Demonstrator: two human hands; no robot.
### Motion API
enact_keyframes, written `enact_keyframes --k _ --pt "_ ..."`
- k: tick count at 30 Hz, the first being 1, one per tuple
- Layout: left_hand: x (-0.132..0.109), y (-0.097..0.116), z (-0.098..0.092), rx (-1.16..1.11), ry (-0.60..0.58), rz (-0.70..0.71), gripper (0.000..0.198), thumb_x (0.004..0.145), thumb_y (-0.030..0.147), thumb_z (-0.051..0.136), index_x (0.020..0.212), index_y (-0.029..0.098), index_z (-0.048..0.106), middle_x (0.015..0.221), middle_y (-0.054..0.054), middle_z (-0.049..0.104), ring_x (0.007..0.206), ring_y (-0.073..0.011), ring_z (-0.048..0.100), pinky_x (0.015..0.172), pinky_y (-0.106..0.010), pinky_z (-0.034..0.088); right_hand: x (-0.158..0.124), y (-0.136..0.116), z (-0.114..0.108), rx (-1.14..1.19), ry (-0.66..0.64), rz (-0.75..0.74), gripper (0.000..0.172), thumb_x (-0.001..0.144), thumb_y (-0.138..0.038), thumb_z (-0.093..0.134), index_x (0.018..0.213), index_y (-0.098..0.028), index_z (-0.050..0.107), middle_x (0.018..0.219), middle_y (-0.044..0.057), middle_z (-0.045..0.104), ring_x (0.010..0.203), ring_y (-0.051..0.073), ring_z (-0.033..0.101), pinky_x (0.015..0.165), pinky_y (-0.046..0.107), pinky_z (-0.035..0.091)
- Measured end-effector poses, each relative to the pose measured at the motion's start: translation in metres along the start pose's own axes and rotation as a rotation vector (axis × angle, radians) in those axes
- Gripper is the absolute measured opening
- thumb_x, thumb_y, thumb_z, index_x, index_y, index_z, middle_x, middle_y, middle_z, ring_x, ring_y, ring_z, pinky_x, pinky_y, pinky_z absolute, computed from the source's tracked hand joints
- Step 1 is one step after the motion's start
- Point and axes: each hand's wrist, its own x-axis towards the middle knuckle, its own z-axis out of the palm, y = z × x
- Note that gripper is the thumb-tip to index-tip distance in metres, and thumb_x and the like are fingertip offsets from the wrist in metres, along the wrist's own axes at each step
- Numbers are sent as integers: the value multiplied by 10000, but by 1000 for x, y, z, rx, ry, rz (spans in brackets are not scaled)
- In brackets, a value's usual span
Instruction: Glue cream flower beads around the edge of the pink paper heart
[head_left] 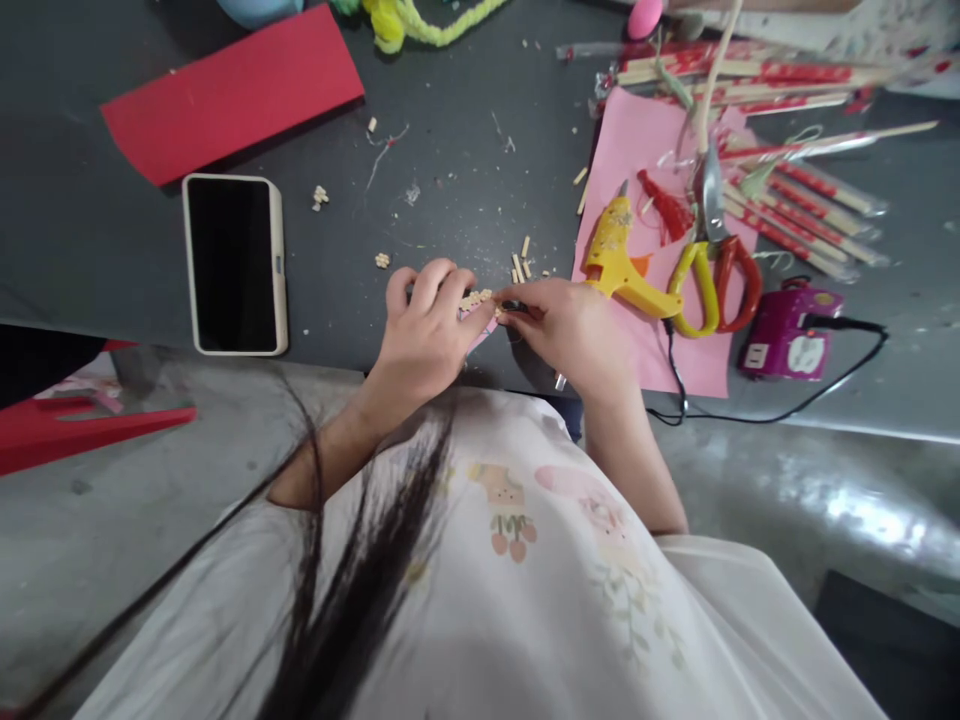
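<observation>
While L hand (424, 330) palm-down, R hand (576, 325) in pinch at small piece (475, 299)

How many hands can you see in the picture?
2. The left hand is at the left side of the small beige piece, and the right hand is at its right end. No other hands show.

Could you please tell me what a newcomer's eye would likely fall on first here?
Probably the yellow glue gun and the scissors with one yellow and one red handle, at the right over a pink sheet. Next, perhaps, the bright red sheet at the upper left; then the left hand and right hand, close together in the middle.
</observation>
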Motion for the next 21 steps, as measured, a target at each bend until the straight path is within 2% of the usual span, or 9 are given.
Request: enact_keyframes --k 6,11,14,21 --pt "-2 5 0 -24 90 -11 228 1012 323 436 1069 255 646 1169 -51 649 1177 -267 547 1006 -478 292 6 3 -2 -18 -19 -16 181 899 -261 616 1024 -269 747 921 49 765 817 231 670 669 329 442" --pt "-20 2 -1 19 290 12 221 934 165 455 856 264 637 929 25 699 977 -182 580 888 -412 347 7 3 -3 0 -13 -31 181 904 -265 623 1033 -270 751 982 53 774 878 243 689 720 350 478" --pt "-36 -2 -1 -3 363 17 244 903 123 432 820 279 601 814 58 683 861 -151 558 855 -389 360 7 3 -3 -3 -13 -33 175 896 -262 638 1024 -271 757 986 55 777 892 250 699 726 359 495" --pt "-56 -2 4 -19 356 24 208 821 90 473 776 264 577 760 51 681 779 -160 568 796 -364 377 7 5 -2 23 12 -53 183 883 -266 653 1028 -258 764 950 51 780 829 227 697 708 342 492"
